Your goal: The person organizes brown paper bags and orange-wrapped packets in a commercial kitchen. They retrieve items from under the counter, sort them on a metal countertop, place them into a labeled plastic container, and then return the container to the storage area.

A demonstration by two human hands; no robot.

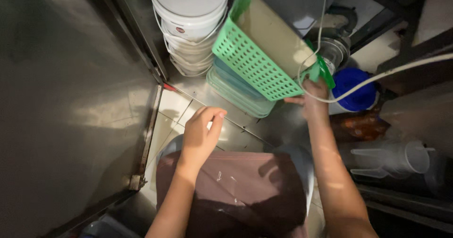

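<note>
The right hand (314,92) has its grip closed on the near end of a green basket (255,63). The basket is full of holes, it is tipped on its side, and a flat tan board sits in it. The left hand (203,134) holds nothing. Its fingers are curled loosely, and it is below the basket and to the left. Clear tubs (236,94) are stacked right under the basket. White buckets (188,16) stand just left of the basket. A blue lid (354,89) sits right of the basket.
</note>
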